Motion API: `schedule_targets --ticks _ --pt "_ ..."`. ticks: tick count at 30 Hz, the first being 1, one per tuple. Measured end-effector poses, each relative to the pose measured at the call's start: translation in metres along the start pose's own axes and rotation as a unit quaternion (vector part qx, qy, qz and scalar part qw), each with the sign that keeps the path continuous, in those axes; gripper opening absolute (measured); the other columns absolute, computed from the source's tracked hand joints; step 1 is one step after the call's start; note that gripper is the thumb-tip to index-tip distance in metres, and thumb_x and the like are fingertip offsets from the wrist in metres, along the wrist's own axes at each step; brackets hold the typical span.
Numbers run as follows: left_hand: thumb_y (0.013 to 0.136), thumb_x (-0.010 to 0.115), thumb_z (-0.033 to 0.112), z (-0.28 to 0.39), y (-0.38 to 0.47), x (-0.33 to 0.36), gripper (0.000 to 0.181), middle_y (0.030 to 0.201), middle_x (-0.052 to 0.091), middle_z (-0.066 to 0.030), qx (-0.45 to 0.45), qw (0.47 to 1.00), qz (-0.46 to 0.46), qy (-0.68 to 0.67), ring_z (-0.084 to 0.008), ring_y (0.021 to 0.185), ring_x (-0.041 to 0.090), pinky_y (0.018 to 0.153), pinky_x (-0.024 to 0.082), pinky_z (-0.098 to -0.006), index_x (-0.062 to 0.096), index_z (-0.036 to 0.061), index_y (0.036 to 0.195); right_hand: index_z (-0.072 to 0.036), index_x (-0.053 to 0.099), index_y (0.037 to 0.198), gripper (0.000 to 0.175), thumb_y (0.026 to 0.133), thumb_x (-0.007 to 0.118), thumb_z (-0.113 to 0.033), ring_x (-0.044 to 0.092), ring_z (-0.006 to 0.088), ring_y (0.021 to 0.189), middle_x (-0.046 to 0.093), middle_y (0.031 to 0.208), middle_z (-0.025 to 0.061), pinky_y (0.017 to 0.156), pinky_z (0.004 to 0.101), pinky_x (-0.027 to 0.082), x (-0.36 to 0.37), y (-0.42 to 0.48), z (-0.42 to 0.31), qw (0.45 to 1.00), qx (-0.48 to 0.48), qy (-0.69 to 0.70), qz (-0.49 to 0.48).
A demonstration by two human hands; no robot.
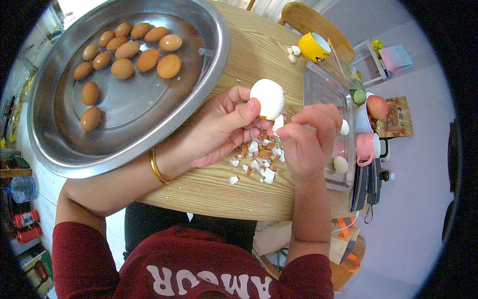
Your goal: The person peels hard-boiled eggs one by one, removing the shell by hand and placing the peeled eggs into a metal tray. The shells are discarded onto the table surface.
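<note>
My left hand (227, 123) holds a mostly peeled white egg (267, 98) above the wooden table, with a little brown shell at its lower edge. My right hand (313, 138) pinches a piece of eggshell (278, 123) just below the egg. Beneath the hands lies a heap of broken eggshell (263, 157). On the left a large steel basin (220, 56) holds several brown eggs (122, 68) in shallow water. To the right, partly behind my right hand, a clear plastic tray (350, 157) contains peeled eggs (340, 165).
Garlic cloves (293, 53) and a yellow mug (314, 46) stand beyond the tray on the wooden table (257, 45). A pink mug (368, 146) and a white bowl of fruit (363, 119) are at the right. Wooden chairs (317, 22) adjoin the table.
</note>
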State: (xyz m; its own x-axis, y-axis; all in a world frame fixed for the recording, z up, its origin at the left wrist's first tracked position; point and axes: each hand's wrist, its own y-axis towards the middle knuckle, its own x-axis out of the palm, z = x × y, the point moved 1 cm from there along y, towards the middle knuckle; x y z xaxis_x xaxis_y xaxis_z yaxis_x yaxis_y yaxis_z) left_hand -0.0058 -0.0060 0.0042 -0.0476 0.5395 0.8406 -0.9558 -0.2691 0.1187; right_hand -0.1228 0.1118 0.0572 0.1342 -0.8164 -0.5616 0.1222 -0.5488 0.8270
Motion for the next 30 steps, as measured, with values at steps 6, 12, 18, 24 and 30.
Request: schedule_targets --ticks 6,12,18,24,30 --pt "0.093 0.051 0.030 0.001 -0.001 0.000 0.033 0.100 0.062 -0.0077 -0.019 0.994 -0.054 -0.088 -0.0148 0.092 0.059 0.076 0.049 -0.0245 0.050 0.0064 0.116 -0.013 0.063 0.071 0.020 0.053 0.072 -0.014 0.053 0.0221 0.085 0.064 0.090 0.0007 0.065 0.0347 0.041 0.001 -0.003 0.002 0.999 -0.034 0.022 0.027" --pt "0.095 0.048 0.028 0.002 0.000 -0.001 0.036 0.108 0.059 -0.0094 -0.015 0.988 -0.077 -0.135 -0.0171 0.098 0.058 0.083 0.048 -0.0276 0.047 0.0053 0.122 -0.014 0.063 0.071 0.020 0.053 0.072 -0.012 0.054 0.0228 0.085 0.064 0.088 -0.0001 0.069 0.0356 0.044 0.001 -0.004 0.002 0.999 0.003 0.020 0.032" --pt "0.095 0.048 0.023 0.002 0.002 -0.004 0.034 0.111 0.057 -0.0103 0.005 0.983 -0.102 -0.152 -0.0175 0.099 0.057 0.083 0.049 -0.0275 0.046 0.0054 0.124 -0.015 0.063 0.072 0.020 0.055 0.073 -0.010 0.055 0.0222 0.079 0.062 0.080 -0.0004 0.070 0.0356 0.043 0.006 -0.003 0.015 0.999 0.018 0.036 0.001" --pt "0.095 0.048 0.021 0.001 0.004 -0.008 0.033 0.110 0.057 -0.0085 0.041 0.992 -0.108 -0.056 -0.0148 0.097 0.057 0.079 0.048 -0.0257 0.045 0.0059 0.124 -0.015 0.065 0.072 0.019 0.058 0.077 -0.013 0.054 0.0219 0.074 0.060 0.074 -0.0014 0.067 0.0358 0.043 -0.004 0.000 0.019 0.989 0.095 0.044 -0.107" --pt "0.093 0.052 0.026 0.003 0.004 -0.001 0.038 0.106 0.058 -0.0057 0.042 0.996 -0.060 0.059 -0.0124 0.091 0.057 0.078 0.049 -0.0251 0.044 0.0078 0.125 -0.019 0.068 0.075 0.022 0.056 0.079 -0.014 0.052 0.0212 0.082 0.061 0.082 -0.0025 0.069 0.0367 0.042 -0.006 0.002 0.006 0.997 0.057 0.053 0.011"
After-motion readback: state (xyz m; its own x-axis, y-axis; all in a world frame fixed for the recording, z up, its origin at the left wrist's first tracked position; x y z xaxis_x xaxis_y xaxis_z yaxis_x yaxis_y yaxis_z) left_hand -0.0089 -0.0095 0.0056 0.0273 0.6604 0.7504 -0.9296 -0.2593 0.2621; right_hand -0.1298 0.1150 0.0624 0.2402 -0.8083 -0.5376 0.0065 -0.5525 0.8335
